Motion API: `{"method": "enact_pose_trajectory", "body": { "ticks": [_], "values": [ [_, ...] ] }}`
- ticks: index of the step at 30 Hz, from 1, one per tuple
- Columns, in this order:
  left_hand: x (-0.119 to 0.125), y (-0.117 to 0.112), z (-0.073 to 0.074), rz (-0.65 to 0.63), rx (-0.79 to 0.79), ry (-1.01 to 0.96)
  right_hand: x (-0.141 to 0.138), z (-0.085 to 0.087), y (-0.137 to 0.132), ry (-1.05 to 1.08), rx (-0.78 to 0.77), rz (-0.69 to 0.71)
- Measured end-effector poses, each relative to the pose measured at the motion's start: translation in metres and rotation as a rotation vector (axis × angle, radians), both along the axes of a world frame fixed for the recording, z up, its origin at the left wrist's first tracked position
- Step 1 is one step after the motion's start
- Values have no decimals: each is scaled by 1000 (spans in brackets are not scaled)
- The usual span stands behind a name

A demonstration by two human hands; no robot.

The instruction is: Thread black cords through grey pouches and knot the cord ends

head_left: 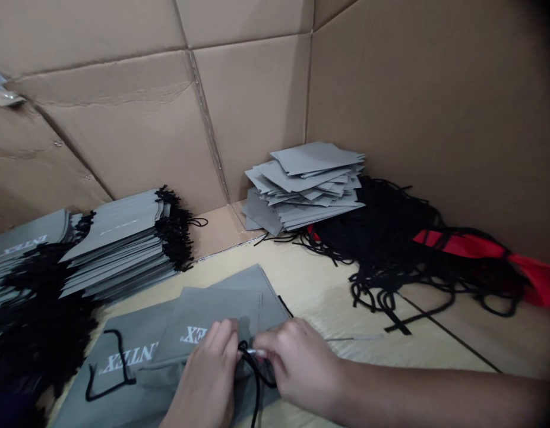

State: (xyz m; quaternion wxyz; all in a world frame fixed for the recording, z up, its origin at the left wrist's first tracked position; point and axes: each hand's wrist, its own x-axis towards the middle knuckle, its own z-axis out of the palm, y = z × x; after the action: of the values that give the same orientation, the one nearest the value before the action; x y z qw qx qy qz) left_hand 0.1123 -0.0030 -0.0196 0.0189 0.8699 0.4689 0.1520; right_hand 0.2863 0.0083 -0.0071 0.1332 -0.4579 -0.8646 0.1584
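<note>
Left hand (pixel 204 380): fingers held together against the top edge of a grey paper bag (pixel 212 324), just beside a black cord (pixel 256 386); whether they clamp anything, I cannot tell.
Right hand (pixel 302 362): fingertips pinched on the cord's white tip (pixel 257 352).
Bag position: flat at the near edge of a pale wooden table (pixel 310 279), between the hands, over another grey bag (pixel 123 380) with white lettering and a black cord handle (pixel 103 380).
Near left: stacks of grey corded bags (pixel 119 238).
Far centre: a pile of grey card pieces (pixel 304 184).
Far right: a tangle of black cords (pixel 382 226) over red cloth (pixel 462 244).
Behind: a cardboard wall (pixel 435 89).
</note>
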Motion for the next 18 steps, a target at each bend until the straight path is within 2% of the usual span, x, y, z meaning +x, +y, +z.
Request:
{"method": "enact_pose_trajectory", "body": {
  "ticks": [3,5,11,18],
  "values": [
    [0,-2,4,34,-88,82,0,-1,2,10,5,-7],
    [-3,-2,6,36,-91,137,0,-1,4,22,3,11],
    [-14,2,9,78,90,263,2,7,7,5,58,74],
    [-14,-1,13,64,229,205,4,3,8,89,69,114]
  ]
}}
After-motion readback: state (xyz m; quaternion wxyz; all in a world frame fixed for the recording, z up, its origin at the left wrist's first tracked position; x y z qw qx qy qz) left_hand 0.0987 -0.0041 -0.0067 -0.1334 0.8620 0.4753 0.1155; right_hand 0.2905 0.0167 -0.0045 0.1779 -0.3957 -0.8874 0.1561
